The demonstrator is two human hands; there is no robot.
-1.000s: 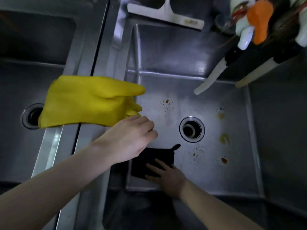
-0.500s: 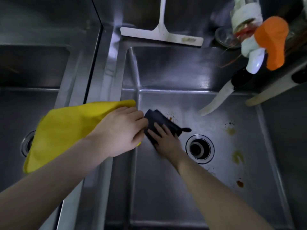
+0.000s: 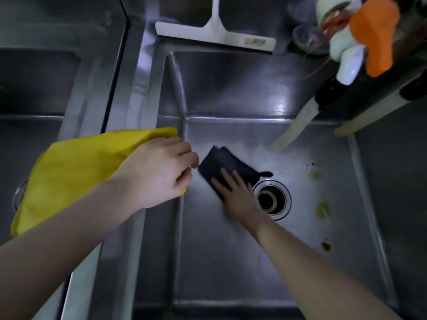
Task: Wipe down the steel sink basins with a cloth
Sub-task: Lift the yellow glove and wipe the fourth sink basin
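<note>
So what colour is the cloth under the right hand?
Dark navy, near black, no pattern visible on the cloth; the head view shows it beside the drain.

"What's the bright thing at the left of the frame?"

"A yellow rubber glove [image 3: 76,172], spread out flat."

"And along the top?"

"A white squeegee [image 3: 215,35] at top centre, with a small round dish [image 3: 307,38] just right of it. In the upper right corner there's a white tap fitting [image 3: 342,49] and an orange lever [image 3: 374,33], with pale hoses [image 3: 298,125] slanting down below."

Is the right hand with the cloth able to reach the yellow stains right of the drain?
Probably yes. The right hand presses the dark cloth beside the drain; the stains lie just beyond on open basin floor, nothing between.
</note>
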